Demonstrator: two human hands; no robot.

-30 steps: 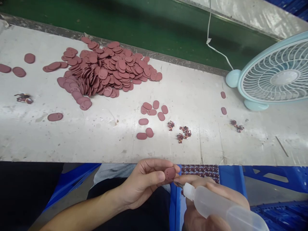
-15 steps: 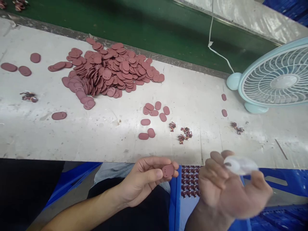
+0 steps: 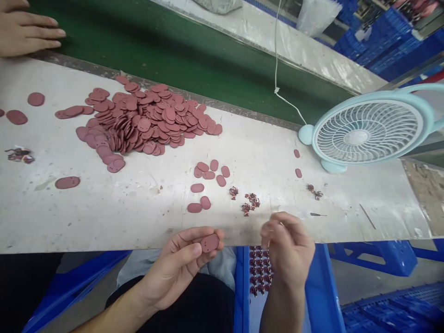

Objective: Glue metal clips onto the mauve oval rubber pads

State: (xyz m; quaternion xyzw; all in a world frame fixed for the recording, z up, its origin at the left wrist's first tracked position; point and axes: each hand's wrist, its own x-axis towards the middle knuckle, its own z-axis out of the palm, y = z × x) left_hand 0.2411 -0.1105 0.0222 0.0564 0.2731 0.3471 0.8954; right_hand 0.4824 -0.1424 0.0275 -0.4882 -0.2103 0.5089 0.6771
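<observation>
My left hand [image 3: 189,261] pinches a flat reddish-brown oval piece [image 3: 210,243] between thumb and fingers, its face with small dark holes turned up. At the table's front edge my right hand [image 3: 289,247] is closed, thumb and fingertips together; what sits in them is too blurred to make out. Between and beyond the hands lie several loose oval pieces [image 3: 197,188] and small clusters of dark red wired parts [image 3: 252,202]. A thin dark pointed object [image 3: 318,214] lies right of my right hand. Further back is a large heap of oval pieces [image 3: 145,120].
A light blue fan [image 3: 367,134] stands at the right, its white cord [image 3: 276,60] crossing the green belt [image 3: 194,60]. Another person's hand [image 3: 27,32] rests at the far left. Below the table edge, a blue crate [image 3: 322,286] holds rows of dark red parts [image 3: 258,273].
My right hand has moved left, towards my left hand, and the whitish object in it is gone from it. A dark pointed object now lies on the table. Another person's hand has appeared; the view shifted.
</observation>
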